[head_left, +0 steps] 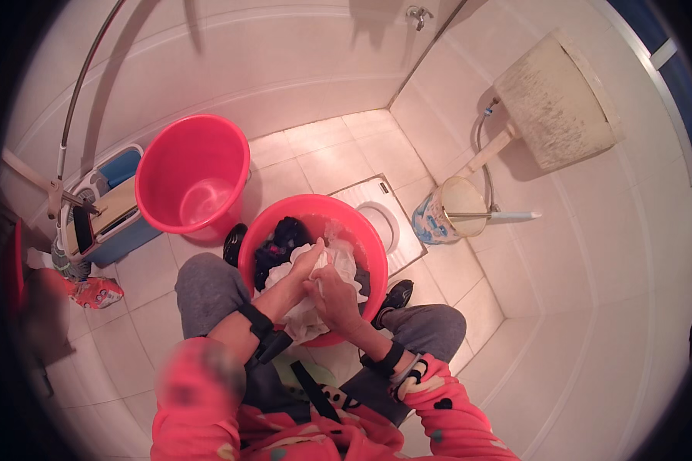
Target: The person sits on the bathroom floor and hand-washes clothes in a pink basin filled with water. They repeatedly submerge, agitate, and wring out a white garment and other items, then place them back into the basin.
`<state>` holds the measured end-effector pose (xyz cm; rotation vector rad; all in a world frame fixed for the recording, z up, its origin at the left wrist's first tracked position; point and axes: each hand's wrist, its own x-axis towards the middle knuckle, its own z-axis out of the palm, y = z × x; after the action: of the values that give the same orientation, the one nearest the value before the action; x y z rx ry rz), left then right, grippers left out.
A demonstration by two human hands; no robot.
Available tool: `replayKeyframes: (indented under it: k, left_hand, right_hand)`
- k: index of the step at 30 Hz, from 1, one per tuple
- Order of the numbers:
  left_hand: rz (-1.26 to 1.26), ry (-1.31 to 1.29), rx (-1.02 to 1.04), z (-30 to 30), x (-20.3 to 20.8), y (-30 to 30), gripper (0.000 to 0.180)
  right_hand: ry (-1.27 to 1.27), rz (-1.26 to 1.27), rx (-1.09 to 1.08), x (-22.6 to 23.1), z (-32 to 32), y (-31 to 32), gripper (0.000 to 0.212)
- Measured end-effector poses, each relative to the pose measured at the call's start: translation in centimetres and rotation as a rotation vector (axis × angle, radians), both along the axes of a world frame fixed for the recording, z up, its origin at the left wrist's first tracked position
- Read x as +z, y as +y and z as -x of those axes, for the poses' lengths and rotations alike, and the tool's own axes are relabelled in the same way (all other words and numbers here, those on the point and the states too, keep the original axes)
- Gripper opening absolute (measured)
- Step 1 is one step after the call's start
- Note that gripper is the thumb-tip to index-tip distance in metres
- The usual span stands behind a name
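White cloth [309, 286] in red basin [361, 230] (dark clothes [281, 240] too), both hands [327, 280] gripping

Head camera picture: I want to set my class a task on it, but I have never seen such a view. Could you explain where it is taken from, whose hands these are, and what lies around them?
The picture comes from a wide fisheye camera worn on a person's head, looking down; that is why the tiled walls bend near the rim. There is no machine: the forearms rising from the lower edge are the wearer's own. The left hand and right hand both have a grip on a white cloth over a red basin holding dark clothes. On the floor stand a red bucket with some water, a blue mop bucket, a squat toilet and a small patterned bin.
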<state>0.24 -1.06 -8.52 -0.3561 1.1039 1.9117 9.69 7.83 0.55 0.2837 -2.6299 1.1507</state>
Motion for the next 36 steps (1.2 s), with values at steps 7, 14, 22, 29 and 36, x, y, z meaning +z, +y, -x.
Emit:
replayKeyframes:
  k: [7,14,22,29,36]
  left_hand:
    - [-0.015,0.080,0.156,-4.2,5.8,1.8,0.046]
    - [-0.268,0.015,0.068,-2.3,1.6,1.3,0.044]
    - [-0.142,0.104,-0.140,-1.1,7.5,-0.3,0.036]
    - [0.030,0.743,-0.309,-0.4,9.3,-2.3,0.042]
    - [0.430,1.142,-0.460,-1.1,12.6,-3.4,0.049]
  right_hand:
    - [0.075,-0.295,-0.318,0.2,3.9,2.0,0.015]
    - [0.069,-0.265,-0.154,-0.4,2.2,0.8,0.015]
    - [-0.230,0.097,-0.332,-1.9,5.5,9.8,0.024]
    - [-0.398,0.203,0.212,2.7,2.8,10.4,0.039]
    - [-0.406,0.319,0.092,5.7,2.0,9.4,0.026]
